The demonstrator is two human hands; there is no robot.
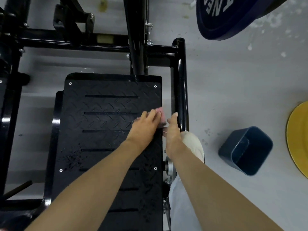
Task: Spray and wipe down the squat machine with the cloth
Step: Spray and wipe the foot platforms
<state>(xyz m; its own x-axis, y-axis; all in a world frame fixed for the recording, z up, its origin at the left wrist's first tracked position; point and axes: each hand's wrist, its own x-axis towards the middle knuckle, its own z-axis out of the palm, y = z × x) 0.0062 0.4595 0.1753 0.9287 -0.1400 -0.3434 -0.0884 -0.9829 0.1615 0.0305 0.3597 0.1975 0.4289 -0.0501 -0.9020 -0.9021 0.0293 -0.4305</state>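
The squat machine's black tread-plate footplate (103, 124) fills the middle of the view, with slots across it and wet droplets at its lower left. My left hand (145, 125) presses a pink cloth (161, 114) flat on the plate's right edge; most of the cloth is hidden under the fingers. My right hand (172, 130) lies just to the right of the cloth, with its thumb against the glossy black frame tube (180, 90). What its fingers hold is hidden. No spray bottle is in view.
A dark blue bin (246, 150) stands on the grey floor to the right. A yellow weight plate (298, 137) lies at the right edge, a blue weight plate (233, 15) at the top right. My shoe (194, 144) rests beside the footplate.
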